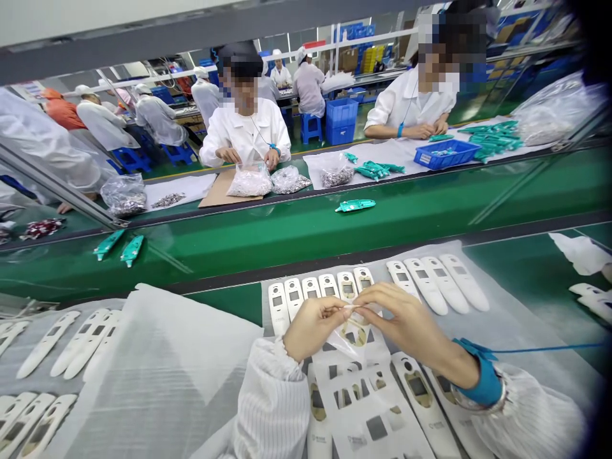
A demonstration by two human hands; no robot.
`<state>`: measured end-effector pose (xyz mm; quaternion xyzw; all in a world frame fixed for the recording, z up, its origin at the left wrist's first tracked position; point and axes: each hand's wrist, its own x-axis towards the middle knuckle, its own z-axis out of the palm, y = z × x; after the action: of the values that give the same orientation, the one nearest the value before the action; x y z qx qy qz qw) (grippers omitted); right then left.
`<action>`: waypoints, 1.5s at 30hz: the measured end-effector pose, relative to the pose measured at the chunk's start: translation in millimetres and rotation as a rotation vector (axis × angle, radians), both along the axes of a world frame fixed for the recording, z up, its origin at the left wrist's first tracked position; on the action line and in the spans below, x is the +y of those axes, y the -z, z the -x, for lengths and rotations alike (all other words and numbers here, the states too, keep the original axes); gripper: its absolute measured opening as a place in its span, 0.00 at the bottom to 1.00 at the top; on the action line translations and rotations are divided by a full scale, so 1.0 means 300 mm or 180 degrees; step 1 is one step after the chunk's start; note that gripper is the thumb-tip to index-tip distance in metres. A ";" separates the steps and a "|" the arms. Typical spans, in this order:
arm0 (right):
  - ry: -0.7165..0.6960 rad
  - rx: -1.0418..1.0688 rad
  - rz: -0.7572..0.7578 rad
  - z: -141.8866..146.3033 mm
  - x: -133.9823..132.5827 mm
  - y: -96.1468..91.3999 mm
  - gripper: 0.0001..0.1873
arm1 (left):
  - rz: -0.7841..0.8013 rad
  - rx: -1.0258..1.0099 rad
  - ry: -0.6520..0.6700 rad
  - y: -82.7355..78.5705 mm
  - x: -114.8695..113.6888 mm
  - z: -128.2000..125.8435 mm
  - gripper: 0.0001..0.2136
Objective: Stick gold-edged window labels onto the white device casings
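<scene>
My left hand [313, 325] and right hand [406, 322] meet just above the bench [229, 299], fingertips pinched together on a small clear film [352, 331] that hangs between them. Both hands are closed on it in a fine pinch at its top edge. The film sits over a sticker sheet [368, 408] lying on white shells [421, 389] near me. A second row of shells [329, 287] stands just beyond my fingers on the foam sheet [507, 319].

I judge the film to be very light, limp and likely clingy; it will curl or stick to itself if I let a corner go. I would hold it by the edge only, with the fingertips and light pressure, and keep it taut between both hands. The shells look stiff, smooth plastic, easy to scuff, best taken by their long sides.

A blue wrist strap [482, 376] is on my right wrist. Across the green belt [335, 229], other people in white coats [248, 131] handle bags.
</scene>
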<state>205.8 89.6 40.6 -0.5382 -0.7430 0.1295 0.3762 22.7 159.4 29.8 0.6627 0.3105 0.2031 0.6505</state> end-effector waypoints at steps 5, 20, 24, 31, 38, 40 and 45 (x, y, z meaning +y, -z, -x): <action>-0.0116 0.0250 0.0542 0.007 0.006 -0.005 0.08 | 0.0066 0.0096 -0.0130 -0.001 0.000 0.000 0.15; -0.0277 -0.0852 -0.0414 -0.003 0.037 0.023 0.03 | -0.0380 0.0581 -0.0234 0.011 0.002 -0.003 0.12; -0.0356 -0.0879 -0.0518 -0.001 0.045 0.034 0.04 | -0.0377 0.0630 -0.0247 0.012 0.006 -0.005 0.11; -0.0442 -0.0798 -0.0686 -0.008 0.048 0.050 0.04 | -0.0169 0.0563 -0.0374 0.032 0.016 -0.006 0.12; -0.0620 -0.0783 -0.0644 -0.017 0.036 0.050 0.05 | -0.0153 0.0583 -0.0341 0.045 0.021 -0.005 0.12; -0.0529 -0.0764 -0.0601 -0.020 0.037 0.057 0.04 | -0.0184 0.0575 -0.0279 0.047 0.020 -0.004 0.12; -0.0284 -0.0349 -0.0284 -0.024 0.052 0.074 0.02 | -0.0317 0.0521 -0.0176 0.041 0.017 -0.003 0.12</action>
<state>213.1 105.1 18.5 -0.4935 -0.7908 0.0832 0.3524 23.6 164.6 17.6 0.6998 0.3703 0.1813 0.5834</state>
